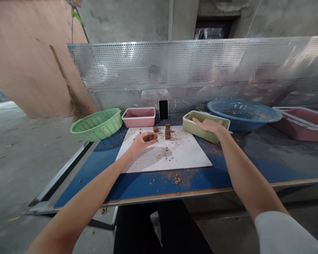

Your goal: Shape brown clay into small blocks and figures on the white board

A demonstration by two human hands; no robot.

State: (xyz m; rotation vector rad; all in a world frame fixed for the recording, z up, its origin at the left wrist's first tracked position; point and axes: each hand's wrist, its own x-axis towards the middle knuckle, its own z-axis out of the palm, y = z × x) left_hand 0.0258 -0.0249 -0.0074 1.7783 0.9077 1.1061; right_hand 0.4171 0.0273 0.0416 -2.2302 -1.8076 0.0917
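My left hand point(141, 142) rests low over the left part of a white board point(185, 155), its thumb and fingers curled around brown block pieces point(149, 137) that look like crumbly clay. Just beyond them stand a small brown block point(155, 129) and a short row of similar notched blocks point(168, 132). Over the olive-green bin point(200, 131) at the right, my right hand point(208, 125) is held with its fingers stretched out and the palm turned partly upward. Nothing shows in that hand. The inside of the bin is mostly hidden.
A green basket point(98, 125) and a pink bin point(139, 120) stand at the back left, beside a propped phone point(163, 109). A blue basin point(243, 114) and pink bins point(302, 123) are at the right. Brown crumbs point(177, 180) lie near the front edge, before a perforated metal panel point(180, 74).
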